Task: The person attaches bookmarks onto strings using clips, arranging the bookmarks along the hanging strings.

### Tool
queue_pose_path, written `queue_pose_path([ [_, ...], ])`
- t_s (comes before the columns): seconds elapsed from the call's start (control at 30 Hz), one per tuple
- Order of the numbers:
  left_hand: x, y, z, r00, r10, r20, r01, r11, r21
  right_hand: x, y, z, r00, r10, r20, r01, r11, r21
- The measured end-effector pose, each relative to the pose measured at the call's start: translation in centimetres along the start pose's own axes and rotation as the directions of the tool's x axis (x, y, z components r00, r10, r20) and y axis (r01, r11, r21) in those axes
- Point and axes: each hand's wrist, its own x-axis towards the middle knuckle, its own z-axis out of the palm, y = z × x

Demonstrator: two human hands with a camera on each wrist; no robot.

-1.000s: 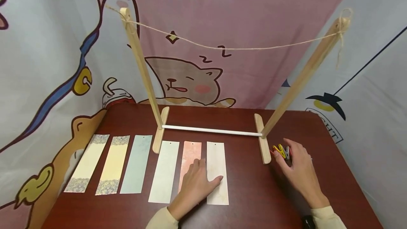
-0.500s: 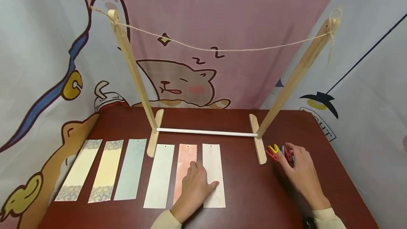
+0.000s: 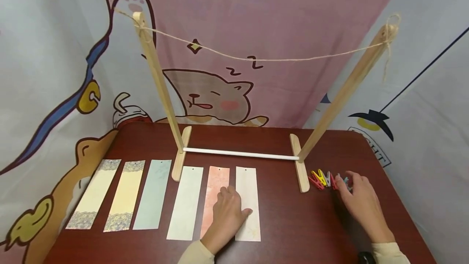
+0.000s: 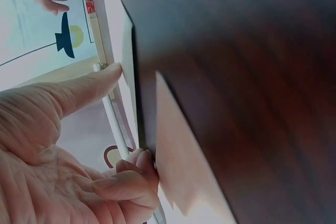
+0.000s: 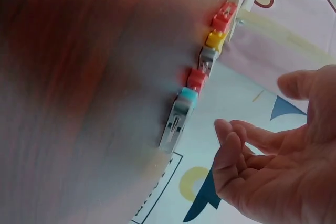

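My left hand (image 3: pixel 227 213) rests over the pink paper strip (image 3: pixel 217 180) and the cream strip (image 3: pixel 247 182) beside it. In the left wrist view its thumb lies against the cream strip, and its other fingers are loosely bent at the gap between the two. Several small clothespins stand in a row to the right of the rack, among them a yellow clothespin (image 5: pixel 215 40), a teal clothespin (image 5: pixel 188 96) and a grey clothespin (image 5: pixel 174 127). My right hand (image 3: pixel 363 202) hovers at the right end of that row, fingers loosely bent, holding nothing.
A wooden rack (image 3: pixel 159 80) with a white crossbar (image 3: pixel 239 153) stands at the back of the table (image 3: pixel 289 223). A sagging string (image 3: pixel 271 60) joins its post tops. Left of my left hand lie a pale strip (image 3: pixel 185 203), a blue-green strip (image 3: pixel 153 194) and two lace-edged strips.
My right hand has drawn away rightward from the clothespins, leaving more of them spread out in view. The left hand stays over the pink and cream strips.
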Motion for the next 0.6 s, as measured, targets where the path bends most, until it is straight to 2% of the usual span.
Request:
queue_pose_path([
  [0.13, -0.2, 0.1, 0.2, 1.0, -0.007, -0.015, 0.007, 1.0, -0.009, 0.4, 0.6, -0.2, 0.999, 0.014, 0.039, -0.014, 1.0, -0.017],
  [0.37, -0.5, 0.2, 0.4, 0.999, -0.011, -0.051, 0.009, 1.0, -0.027, 0.9, 1.4, -0.2, 0.995, -0.025, 0.097, 0.026, 1.0, -0.012],
  [0.6, -0.3, 0.5, 0.2, 0.999, 0.004, -0.032, -0.004, 1.0, -0.01, 1.2, 2.2, -0.5, 0.992, -0.032, 0.124, 0.036, 0.999, -0.029],
])
